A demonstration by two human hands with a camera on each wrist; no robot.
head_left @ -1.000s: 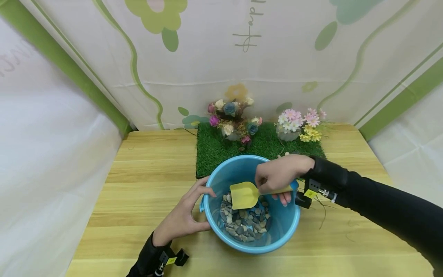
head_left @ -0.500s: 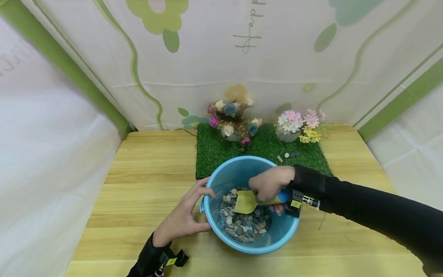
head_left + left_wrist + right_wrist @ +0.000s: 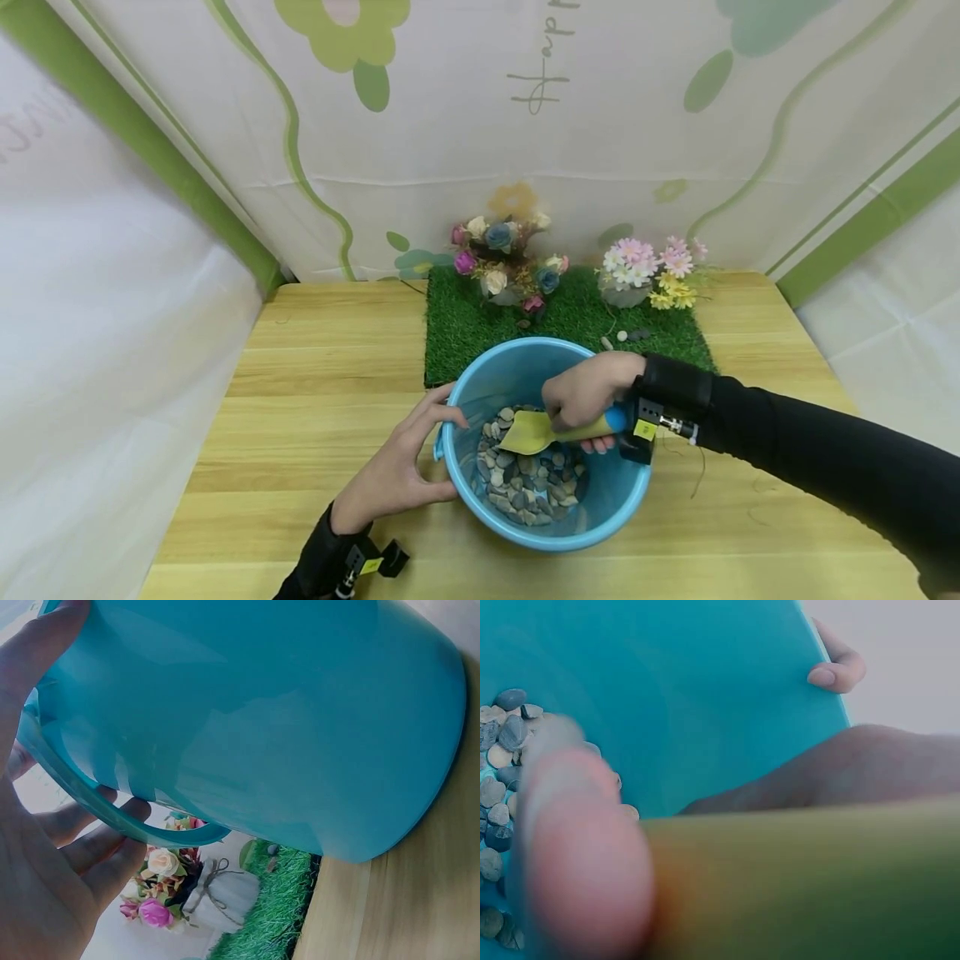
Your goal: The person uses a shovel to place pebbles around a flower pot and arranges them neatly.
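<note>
A light-blue bucket [image 3: 611, 492] stands on the wooden table, with a layer of grey and tan pebbles [image 3: 528, 487] on its bottom. At its left rim my left hand [image 3: 401, 467] grips the wall, a finger hooked over the edge and the thumb outside. The left wrist view shows the bucket's handle [image 3: 82, 801] hanging beside those fingers. Inside the bucket, my right hand [image 3: 588, 390] holds a yellow toy shovel [image 3: 527, 433] by its blue-ended handle, the blade over the pebbles. Whether the blade touches them I cannot tell. The shovel's handle [image 3: 802, 877] is blurred in the right wrist view.
Behind the bucket lies a green turf mat [image 3: 453, 342] bearing a pot of mixed roses [image 3: 498, 258] and a pot of daisies [image 3: 630, 267]. A few stones [image 3: 622, 336] lie on the mat's right part. A printed curtain [image 3: 450, 142] closes off the back.
My right hand has lowered the shovel deeper into the bucket, toward the pebbles, then shifted it slightly left. The left hand and the bucket have stayed put.
</note>
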